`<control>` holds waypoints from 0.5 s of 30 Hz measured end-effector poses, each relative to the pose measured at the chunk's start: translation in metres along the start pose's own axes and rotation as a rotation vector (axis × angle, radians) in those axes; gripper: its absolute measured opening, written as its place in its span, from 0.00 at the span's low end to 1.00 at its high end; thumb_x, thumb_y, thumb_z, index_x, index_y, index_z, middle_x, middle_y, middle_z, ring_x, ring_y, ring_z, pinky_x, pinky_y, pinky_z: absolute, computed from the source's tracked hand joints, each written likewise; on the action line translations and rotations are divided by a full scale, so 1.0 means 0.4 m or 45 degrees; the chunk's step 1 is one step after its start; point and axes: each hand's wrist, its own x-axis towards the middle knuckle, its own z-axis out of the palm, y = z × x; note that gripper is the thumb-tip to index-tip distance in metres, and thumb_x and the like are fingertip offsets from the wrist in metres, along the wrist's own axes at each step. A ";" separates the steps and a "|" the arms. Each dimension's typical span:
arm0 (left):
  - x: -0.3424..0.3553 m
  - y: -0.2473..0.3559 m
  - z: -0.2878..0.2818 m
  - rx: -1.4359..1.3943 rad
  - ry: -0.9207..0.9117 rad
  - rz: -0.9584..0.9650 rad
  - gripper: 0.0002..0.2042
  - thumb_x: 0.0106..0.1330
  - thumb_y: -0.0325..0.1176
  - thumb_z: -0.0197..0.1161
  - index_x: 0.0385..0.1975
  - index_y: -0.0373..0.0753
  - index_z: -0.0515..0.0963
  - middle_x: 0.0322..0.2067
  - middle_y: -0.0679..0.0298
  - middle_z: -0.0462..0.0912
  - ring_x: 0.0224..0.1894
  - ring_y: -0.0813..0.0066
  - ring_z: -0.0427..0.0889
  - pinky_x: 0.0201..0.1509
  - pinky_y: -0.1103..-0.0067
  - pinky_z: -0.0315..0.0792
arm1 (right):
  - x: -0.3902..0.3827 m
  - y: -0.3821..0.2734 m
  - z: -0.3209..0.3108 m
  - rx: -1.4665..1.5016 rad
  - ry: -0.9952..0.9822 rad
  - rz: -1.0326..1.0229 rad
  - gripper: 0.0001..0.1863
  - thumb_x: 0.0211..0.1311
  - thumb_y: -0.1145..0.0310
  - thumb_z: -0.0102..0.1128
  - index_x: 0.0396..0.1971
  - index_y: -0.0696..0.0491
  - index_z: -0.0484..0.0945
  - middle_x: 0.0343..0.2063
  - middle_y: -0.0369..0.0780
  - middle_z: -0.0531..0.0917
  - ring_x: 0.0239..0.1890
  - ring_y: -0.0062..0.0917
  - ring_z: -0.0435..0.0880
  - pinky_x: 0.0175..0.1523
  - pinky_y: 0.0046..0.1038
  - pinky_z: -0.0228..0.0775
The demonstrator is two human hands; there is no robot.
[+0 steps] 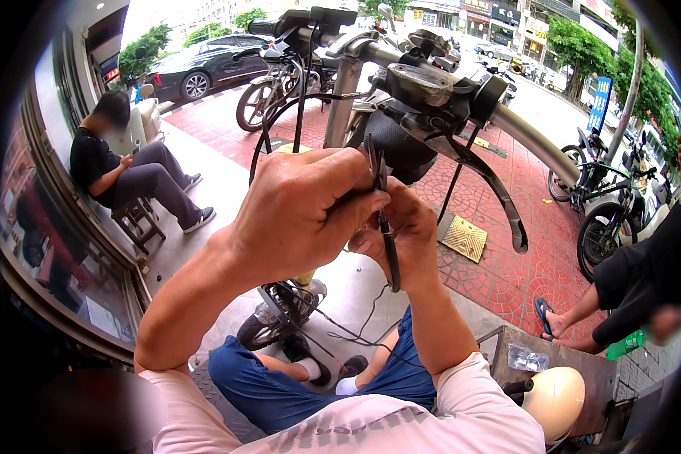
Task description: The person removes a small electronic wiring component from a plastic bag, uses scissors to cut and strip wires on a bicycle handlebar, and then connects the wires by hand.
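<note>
Both my hands are raised and close together in front of a handlebar [401, 57]. My right hand [412, 231] is closed round a slim black tool [391, 253]; two narrow dark prongs rise at its top like small pliers, and a curved handle hangs along the palm. My left hand [303, 193] pinches thumb and fingers together against the tool's upper part; whatever lies between those fingertips is hidden. Just beyond my hands are a rounded black housing [393, 144] and a black brake lever [499, 181]. A bare metal tube [537, 144] forms the bar's right end.
Below my arms stand a small wheel [259, 331] and loose black cables [356, 333]. A person [121, 159] sits on a stool at left; another person's legs [620, 303] show at right. A cream helmet [556, 401] and clear plastic packet [527, 358] lie at lower right.
</note>
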 end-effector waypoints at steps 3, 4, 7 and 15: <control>0.006 0.012 -0.003 -0.067 0.024 -0.055 0.02 0.63 0.21 0.68 0.32 0.33 0.81 0.19 0.61 0.75 0.19 0.72 0.75 0.24 0.76 0.68 | 0.001 -0.018 0.005 0.288 0.006 0.098 0.44 0.42 0.52 0.89 0.59 0.58 0.81 0.36 0.34 0.83 0.33 0.15 0.76 0.39 0.21 0.71; 0.006 0.014 -0.005 -0.097 0.027 -0.089 0.02 0.63 0.21 0.67 0.32 0.33 0.81 0.19 0.62 0.75 0.19 0.73 0.75 0.24 0.77 0.68 | -0.002 -0.021 -0.002 0.249 -0.018 0.111 0.43 0.43 0.53 0.89 0.58 0.58 0.81 0.35 0.34 0.83 0.32 0.15 0.76 0.38 0.21 0.71; 0.001 0.010 -0.012 -0.126 0.015 -0.153 0.01 0.64 0.22 0.65 0.33 0.32 0.82 0.18 0.62 0.75 0.19 0.76 0.73 0.25 0.78 0.67 | -0.006 -0.025 -0.022 0.020 -0.077 0.082 0.40 0.42 0.57 0.90 0.56 0.59 0.82 0.34 0.34 0.82 0.31 0.15 0.76 0.37 0.22 0.71; 0.008 0.011 -0.014 -0.086 -0.038 -0.165 0.01 0.65 0.22 0.65 0.33 0.32 0.81 0.17 0.63 0.72 0.17 0.79 0.69 0.23 0.78 0.64 | 0.015 -0.080 -0.037 -0.851 -0.029 -0.271 0.40 0.35 0.57 0.90 0.54 0.53 0.85 0.26 0.36 0.77 0.25 0.20 0.76 0.30 0.26 0.70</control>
